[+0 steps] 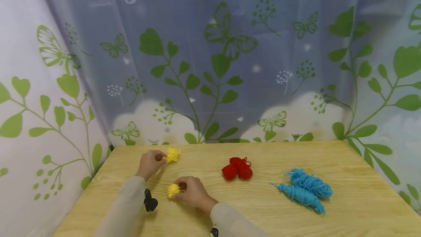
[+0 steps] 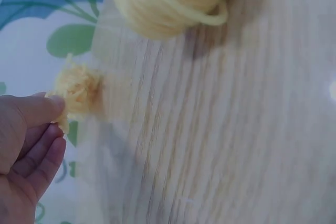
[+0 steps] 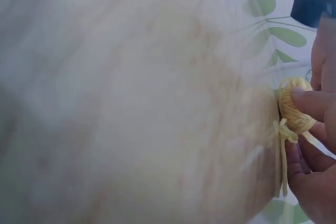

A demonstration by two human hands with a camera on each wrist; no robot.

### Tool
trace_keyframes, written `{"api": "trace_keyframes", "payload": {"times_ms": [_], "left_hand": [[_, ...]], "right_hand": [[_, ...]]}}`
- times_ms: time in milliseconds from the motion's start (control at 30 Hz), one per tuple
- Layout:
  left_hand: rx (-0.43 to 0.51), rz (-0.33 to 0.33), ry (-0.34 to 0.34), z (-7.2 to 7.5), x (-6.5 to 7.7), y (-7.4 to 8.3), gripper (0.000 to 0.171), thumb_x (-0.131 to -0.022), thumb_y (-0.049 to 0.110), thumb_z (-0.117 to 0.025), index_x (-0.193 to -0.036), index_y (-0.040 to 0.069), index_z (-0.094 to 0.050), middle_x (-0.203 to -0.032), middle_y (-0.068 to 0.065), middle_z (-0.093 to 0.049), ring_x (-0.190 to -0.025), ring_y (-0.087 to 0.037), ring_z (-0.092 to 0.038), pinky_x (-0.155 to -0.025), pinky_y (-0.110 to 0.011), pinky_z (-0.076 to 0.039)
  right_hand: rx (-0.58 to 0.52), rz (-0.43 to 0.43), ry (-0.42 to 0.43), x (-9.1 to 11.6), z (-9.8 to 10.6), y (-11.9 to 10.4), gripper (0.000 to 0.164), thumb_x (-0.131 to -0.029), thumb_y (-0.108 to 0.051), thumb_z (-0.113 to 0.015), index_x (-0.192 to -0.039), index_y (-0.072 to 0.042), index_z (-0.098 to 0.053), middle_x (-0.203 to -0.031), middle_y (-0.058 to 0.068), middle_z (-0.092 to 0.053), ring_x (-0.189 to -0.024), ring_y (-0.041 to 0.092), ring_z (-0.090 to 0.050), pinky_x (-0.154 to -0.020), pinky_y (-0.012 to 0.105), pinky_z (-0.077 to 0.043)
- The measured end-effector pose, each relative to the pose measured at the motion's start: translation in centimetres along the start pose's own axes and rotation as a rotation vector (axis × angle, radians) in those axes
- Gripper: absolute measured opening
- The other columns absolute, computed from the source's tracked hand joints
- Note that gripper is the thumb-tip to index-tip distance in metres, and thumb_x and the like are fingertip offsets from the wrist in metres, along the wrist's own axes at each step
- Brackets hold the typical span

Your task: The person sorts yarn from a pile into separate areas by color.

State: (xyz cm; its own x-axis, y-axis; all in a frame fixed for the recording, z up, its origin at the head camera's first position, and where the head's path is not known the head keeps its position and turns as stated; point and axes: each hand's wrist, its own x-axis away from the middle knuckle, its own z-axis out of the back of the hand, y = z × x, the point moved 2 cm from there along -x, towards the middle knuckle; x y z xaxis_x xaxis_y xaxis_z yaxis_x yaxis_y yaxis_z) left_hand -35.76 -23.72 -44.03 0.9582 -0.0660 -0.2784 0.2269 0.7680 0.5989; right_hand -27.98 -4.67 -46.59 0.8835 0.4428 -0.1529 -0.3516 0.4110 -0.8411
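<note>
Two bundles of yellow yarn are at the left of the table. My left hand (image 1: 151, 164) pinches the edge of the farther, tangled yellow yarn bundle (image 1: 172, 154) between thumb and fingers; the left wrist view shows the same pinch on its loose strands (image 2: 79, 88). Nearer to me, my right hand (image 1: 194, 192) grips a wound yellow yarn ball (image 1: 173, 191). In the right wrist view the thumb lies across that yarn ball (image 3: 295, 106), and a loose yarn tail (image 3: 284, 166) hangs from it. Part of each bundle is hidden by the fingers.
Red yarn balls (image 1: 237, 168) sit together near the table's middle. To the right lie two blue yarn skeins (image 1: 304, 189), side by side. The wooden table (image 1: 269, 215) ends at a printed curtain (image 1: 210, 83) behind, with more printed cloth at both sides.
</note>
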Motion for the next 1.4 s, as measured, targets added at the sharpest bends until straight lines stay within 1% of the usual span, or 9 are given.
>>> {"api": "trace_keyframes", "payload": {"times_ms": [200,400,533,700,900,1067,1200,1300,1400], "left_hand": [[0.009,-0.057,-0.026,0.7,1.5,0.7,0.008,-0.084,0.007,-0.073,-0.092,0.004,-0.074,-0.087,-0.008,-0.072,-0.077,-0.021,-0.067,-0.071,-0.039,-0.056],[0.005,-0.071,-0.053,1.5,3.8,0.8,0.009,-0.083,0.003,-0.073,-0.092,0.004,-0.073,-0.087,-0.007,-0.072,-0.075,-0.017,-0.065,-0.069,-0.037,-0.055],[-0.008,-0.058,-0.056,2.0,5.3,0.5,0.010,-0.083,0.005,-0.073,-0.093,0.005,-0.073,-0.088,-0.006,-0.072,-0.076,-0.016,-0.065,-0.069,-0.035,-0.055],[0.023,-0.020,-0.081,2.4,7.1,0.1,0.011,-0.082,0.005,-0.074,-0.093,0.007,-0.074,-0.089,-0.004,-0.072,-0.076,-0.014,-0.064,-0.068,-0.031,-0.055],[0.047,0.019,-0.095,2.3,8.6,0.1,0.011,-0.081,0.005,-0.075,-0.091,0.008,-0.074,-0.085,-0.001,-0.071,-0.074,-0.010,-0.063,-0.067,-0.023,-0.053],[0.046,0.010,-0.105,2.4,9.4,0.2,0.009,-0.079,0.007,-0.077,-0.088,0.011,-0.074,-0.090,-0.002,-0.073,-0.082,-0.016,-0.066,-0.073,-0.028,-0.055],[0.065,-0.053,-0.145,2.5,9.9,0.0,0.008,-0.079,0.011,-0.078,-0.087,0.011,-0.075,-0.094,-0.005,-0.073,-0.090,-0.023,-0.068,-0.078,-0.031,-0.056],[0.100,-0.096,-0.211,2.6,10.3,-0.2,0.009,-0.079,0.015,-0.078,-0.087,0.011,-0.075,-0.092,-0.005,-0.073,-0.087,-0.020,-0.068,-0.077,-0.029,-0.056],[0.141,-0.115,-0.290,2.6,10.6,-0.5,0.009,-0.081,0.018,-0.077,-0.087,0.012,-0.075,-0.092,-0.002,-0.072,-0.086,-0.013,-0.067,-0.077,-0.027,-0.056]], "right_hand": [[-0.017,-0.004,0.004,0.0,0.0,0.0,0.037,-0.077,-0.012,-0.081,-0.110,-0.002,-0.070,-0.098,0.003,-0.070,-0.082,0.007,-0.062,-0.071,0.019,-0.050],[-0.008,-0.001,0.006,0.1,0.0,0.0,0.037,-0.077,-0.012,-0.081,-0.110,-0.001,-0.069,-0.098,0.003,-0.070,-0.081,0.006,-0.061,-0.071,0.019,-0.050],[-0.002,-0.001,0.009,0.0,-0.1,0.1,0.037,-0.077,-0.011,-0.081,-0.110,-0.001,-0.069,-0.098,0.003,-0.070,-0.082,0.006,-0.061,-0.072,0.019,-0.051],[0.017,-0.012,0.005,0.0,-0.1,0.0,0.037,-0.077,-0.013,-0.081,-0.111,-0.001,-0.070,-0.099,0.004,-0.070,-0.083,0.007,-0.062,-0.072,0.020,-0.051],[0.021,-0.017,-0.005,0.0,0.0,-0.2,0.037,-0.078,-0.013,-0.080,-0.112,-0.001,-0.070,-0.101,0.006,-0.070,-0.086,0.010,-0.063,-0.074,0.020,-0.051],[0.016,-0.014,-0.005,0.0,0.1,-0.1,0.039,-0.078,-0.013,-0.080,-0.113,-0.001,-0.069,-0.104,0.008,-0.069,-0.088,0.013,-0.064,-0.074,0.021,-0.052],[0.011,-0.024,-0.009,0.0,0.0,0.0,0.038,-0.078,-0.013,-0.080,-0.113,-0.001,-0.069,-0.106,0.007,-0.069,-0.088,0.012,-0.064,-0.075,0.021,-0.052],[0.013,-0.022,-0.007,0.0,-0.1,0.1,0.038,-0.078,-0.013,-0.080,-0.113,-0.001,-0.069,-0.105,0.007,-0.069,-0.088,0.012,-0.064,-0.075,0.021,-0.052],[0.011,-0.022,-0.004,0.0,-0.1,0.0,0.038,-0.078,-0.013,-0.080,-0.112,-0.001,-0.069,-0.105,0.007,-0.069,-0.088,0.012,-0.064,-0.075,0.021,-0.052]]}}
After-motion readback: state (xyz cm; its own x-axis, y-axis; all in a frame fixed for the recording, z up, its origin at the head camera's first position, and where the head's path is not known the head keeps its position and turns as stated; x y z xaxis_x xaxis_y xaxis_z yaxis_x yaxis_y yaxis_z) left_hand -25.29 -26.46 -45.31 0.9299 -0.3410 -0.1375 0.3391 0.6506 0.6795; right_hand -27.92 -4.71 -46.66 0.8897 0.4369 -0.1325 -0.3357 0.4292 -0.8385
